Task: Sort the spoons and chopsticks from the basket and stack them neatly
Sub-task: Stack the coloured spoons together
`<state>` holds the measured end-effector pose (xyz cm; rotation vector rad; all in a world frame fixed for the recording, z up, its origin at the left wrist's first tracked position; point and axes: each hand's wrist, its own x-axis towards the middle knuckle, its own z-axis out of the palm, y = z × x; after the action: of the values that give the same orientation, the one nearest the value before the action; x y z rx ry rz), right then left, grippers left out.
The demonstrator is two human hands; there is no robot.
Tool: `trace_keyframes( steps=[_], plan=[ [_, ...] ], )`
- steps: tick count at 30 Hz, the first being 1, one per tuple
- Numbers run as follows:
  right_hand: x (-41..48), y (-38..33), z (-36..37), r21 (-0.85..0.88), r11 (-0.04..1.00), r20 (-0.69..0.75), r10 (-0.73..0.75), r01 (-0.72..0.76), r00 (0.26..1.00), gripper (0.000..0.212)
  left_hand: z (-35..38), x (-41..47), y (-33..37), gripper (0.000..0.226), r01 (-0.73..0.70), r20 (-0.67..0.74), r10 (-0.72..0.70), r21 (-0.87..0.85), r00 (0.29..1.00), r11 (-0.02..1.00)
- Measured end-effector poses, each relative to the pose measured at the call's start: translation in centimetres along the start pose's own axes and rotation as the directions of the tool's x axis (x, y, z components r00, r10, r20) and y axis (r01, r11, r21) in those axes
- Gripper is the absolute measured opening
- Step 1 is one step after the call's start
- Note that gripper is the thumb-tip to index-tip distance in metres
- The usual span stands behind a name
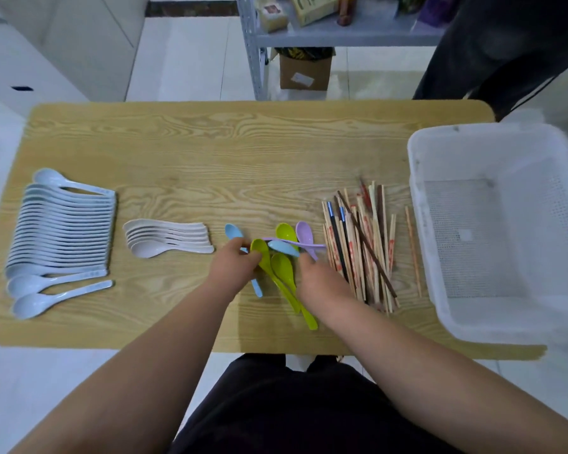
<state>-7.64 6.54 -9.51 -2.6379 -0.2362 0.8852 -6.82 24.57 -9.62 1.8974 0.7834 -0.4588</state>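
1. Dark trousers [292, 404] sat lowest, with both bare forearms reaching onto the light wooden table [210, 152].
2. Left hand [233, 268] curled its fingers on a lime-green plastic spoon [259, 252] in the loose pile of coloured plastic spoons [304, 235].
3. Right hand [318, 281] lay curled at the pile's right edge. I could not tell whether it held anything.
4. Wooden chopsticks [358, 231] lay heaped between that pile and the white perforated plastic basket [413, 165].
5. Pale-blue ceramic spoons [63, 231] and cream spoons [164, 237] sat stacked at the left.

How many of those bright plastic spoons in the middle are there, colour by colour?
green spoons: 3
blue spoons: 2
purple spoons: 2, one showing only its handle
Total: 7
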Motion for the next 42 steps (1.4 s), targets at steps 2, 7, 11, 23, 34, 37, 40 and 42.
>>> trace_keyframes(
  steps=[2,7,11,23,34,37,40,42],
  plan=[
    [-0.7,0.2,-0.6,0.105,0.994,-0.002,0.027,-0.027,1.0,0.025,0.1,-0.8,-0.1,0.01,0.065,0.004,-0.066,-0.184,0.998,0.981],
    [-2.6,1.3,-2.5,0.268,0.962,-0.005,0.053,-0.05,0.999,0.014,0.0,-2.5,-0.4,0.01,0.153,0.096,-0.126,-0.389,0.987,0.909],
    [-3.8,2.5,-3.6,0.364,0.929,0.015,0.063,-0.064,0.998,0.017,0.2,-4.1,-0.5,0.007,0.213,0.172,-0.15,-0.449,0.974,0.868],
    [-8.1,3.4,-4.1,0.811,0.577,-0.015,-0.136,0.092,0.991,0.041,0.5,-8.6,0.1,0.017,0.271,0.301,-0.08,-0.675,0.95,0.686],
    [-7.3,-1.8,-1.9,0.812,0.582,0.011,-0.081,0.038,0.997,0.037,-0.9,-7.0,0.9,0.019,0.183,0.18,-0.047,-0.886,0.983,0.427],
    [-6.9,-3.8,-0.6,0.853,0.523,0.049,-0.062,-0.01,0.997,0.032,-1.9,-5.7,0.0,0.013,0.147,0.151,-0.025,-0.889,0.988,0.434],
    [-5.3,-3.7,0.7,0.85,0.527,0.004,0.018,-0.013,1.0,0.024,-3.8,-4.6,-1.7,0.008,0.142,0.143,-0.035,-0.867,0.989,0.477],
    [-4.1,-2.4,1.5,0.677,0.735,-0.114,0.136,-0.023,0.984,0.022,-5.0,-3.9,-2.9,0.006,0.163,0.161,-0.048,-0.846,0.986,0.508]
  ],
)
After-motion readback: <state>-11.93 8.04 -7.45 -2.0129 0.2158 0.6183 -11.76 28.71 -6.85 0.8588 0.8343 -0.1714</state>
